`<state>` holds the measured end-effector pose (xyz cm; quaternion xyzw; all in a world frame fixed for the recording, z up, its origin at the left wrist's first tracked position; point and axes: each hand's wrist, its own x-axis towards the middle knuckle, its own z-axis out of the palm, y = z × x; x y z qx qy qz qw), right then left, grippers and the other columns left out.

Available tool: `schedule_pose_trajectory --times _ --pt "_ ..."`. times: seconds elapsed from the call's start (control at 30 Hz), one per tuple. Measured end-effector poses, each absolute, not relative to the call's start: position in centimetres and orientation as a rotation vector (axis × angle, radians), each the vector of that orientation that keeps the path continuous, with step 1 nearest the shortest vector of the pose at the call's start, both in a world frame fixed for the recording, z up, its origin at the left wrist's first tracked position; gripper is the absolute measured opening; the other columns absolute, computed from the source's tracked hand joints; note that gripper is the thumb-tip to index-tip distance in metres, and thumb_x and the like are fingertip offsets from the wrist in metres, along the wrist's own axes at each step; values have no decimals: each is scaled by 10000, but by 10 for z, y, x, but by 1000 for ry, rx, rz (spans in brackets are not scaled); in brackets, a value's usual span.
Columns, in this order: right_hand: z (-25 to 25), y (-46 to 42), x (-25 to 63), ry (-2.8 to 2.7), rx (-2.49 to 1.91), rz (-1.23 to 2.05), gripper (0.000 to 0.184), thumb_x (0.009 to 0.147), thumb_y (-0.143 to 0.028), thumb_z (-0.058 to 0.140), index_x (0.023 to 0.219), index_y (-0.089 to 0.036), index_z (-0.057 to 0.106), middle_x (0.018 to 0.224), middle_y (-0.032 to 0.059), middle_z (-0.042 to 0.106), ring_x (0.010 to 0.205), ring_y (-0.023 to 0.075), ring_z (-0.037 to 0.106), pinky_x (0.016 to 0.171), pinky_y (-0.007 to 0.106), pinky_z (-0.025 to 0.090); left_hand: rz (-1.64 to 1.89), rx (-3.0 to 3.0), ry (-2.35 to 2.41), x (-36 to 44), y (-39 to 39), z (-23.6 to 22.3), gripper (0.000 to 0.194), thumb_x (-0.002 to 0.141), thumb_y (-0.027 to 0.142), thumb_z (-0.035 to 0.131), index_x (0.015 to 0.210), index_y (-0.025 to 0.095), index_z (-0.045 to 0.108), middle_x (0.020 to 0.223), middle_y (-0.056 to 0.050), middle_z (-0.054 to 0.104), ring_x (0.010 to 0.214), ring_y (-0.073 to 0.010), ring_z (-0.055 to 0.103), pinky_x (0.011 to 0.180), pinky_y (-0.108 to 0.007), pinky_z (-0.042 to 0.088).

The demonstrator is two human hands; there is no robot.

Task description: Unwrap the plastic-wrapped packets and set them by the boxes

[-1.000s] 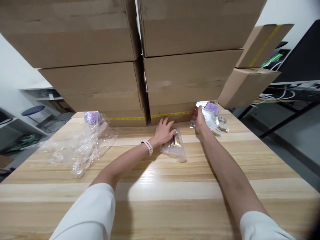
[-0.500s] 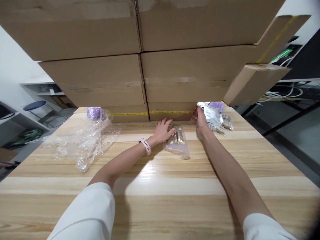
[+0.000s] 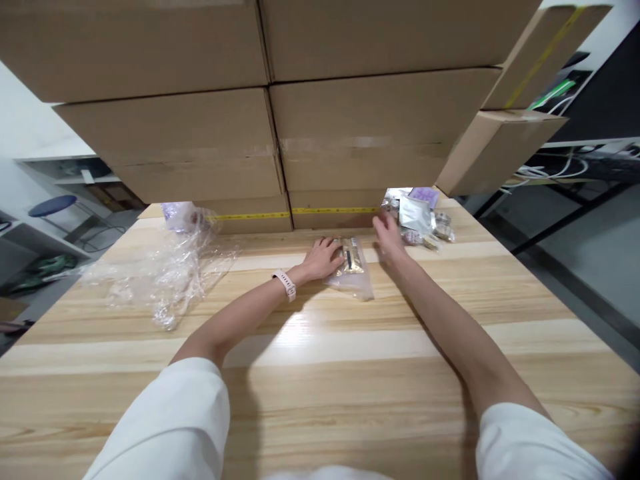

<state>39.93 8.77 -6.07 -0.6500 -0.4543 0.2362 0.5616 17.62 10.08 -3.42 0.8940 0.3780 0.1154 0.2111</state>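
Observation:
My left hand point(image 3: 323, 259) rests on the left part of a clear plastic zip bag point(image 3: 357, 285), palm down with the fingers stretched out. Inside the bag are gold packets point(image 3: 353, 256) with a dark label, partly covered by that hand. My right hand point(image 3: 390, 237) is just left of a pile of small packets. Its fingers are loosely bent and apart, and I see nothing held in them. A flat silver pouch point(image 3: 416, 213) lies in the pile, beside a purple packet point(image 3: 424, 196) and small clear-wrapped packets point(image 3: 443, 227).
Stacked cardboard boxes point(image 3: 370, 137) rise along the back of the wooden table point(image 3: 320, 400), with yellow tape on the lowest. Crumpled clear plastic wrap point(image 3: 170, 277) lies at the left, near a purple bundle point(image 3: 176, 215). A blue stool point(image 3: 53, 206) stands beyond the table.
My right hand has drawn slightly left and away from the packets, letting more of the pile show. My left hand stays on the bag, its fingers closer together. The view has shifted slightly.

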Motion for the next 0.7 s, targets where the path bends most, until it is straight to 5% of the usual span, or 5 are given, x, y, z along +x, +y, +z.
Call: schedule_pose_trajectory --times 0.13,0.23,0.47,0.7 --pt "-80 15 354 -1359 -1569 544 602 820 -562 680 1337 -255 647 1469 146 593 1399 374 492 1206 608 320 340 2429 940 144 70 -35 448 951 362 628 1366 195 622 1580 -161 467 1501 -333 377 1250 -516 298" --pt "-83 -38 324 -1668 -1517 499 483 898 -535 622 1312 -291 676 1497 106 582 1439 357 460 1225 596 304 528 2110 922 111 36 -36 509 871 272 705 1363 182 611 1533 -164 507 1443 -321 456 1231 -491 343" --pt "-78 -80 288 -1845 -1505 449 566 954 -497 570 1473 -270 548 1535 131 546 1433 348 474 1177 596 368 869 948 1075 51 -28 -20 462 763 71 765 1183 185 610 1174 -83 682 1034 -172 695 971 -331 562" --pt "-77 -80 272 -1770 -1542 449 519 939 -462 575 1405 -234 604 1502 143 571 1407 360 484 1175 593 372 541 734 913 54 -37 -15 280 708 32 768 962 115 685 802 -37 691 629 -119 629 611 -252 544"
